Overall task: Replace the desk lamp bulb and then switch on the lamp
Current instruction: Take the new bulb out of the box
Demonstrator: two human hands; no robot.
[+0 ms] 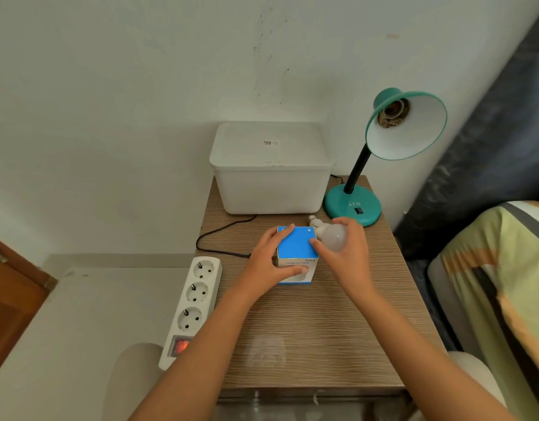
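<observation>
Two bare forearms reach over a wood-grain desk set against a white wall, a bed at right.
Left hand grips a blue-topped box, fingers curled over its far edge, thumb on its near face; right hand cups a white bulb just beside the box, screw base pointing away. Behind them stands the teal lamp, socket showing, beside a white bin.

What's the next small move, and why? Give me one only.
Probably lift the bulb, gripped by the right hand beside the blue box under the left hand, up to the lamp shade: its socket shows empty, ready for the screw base.
</observation>
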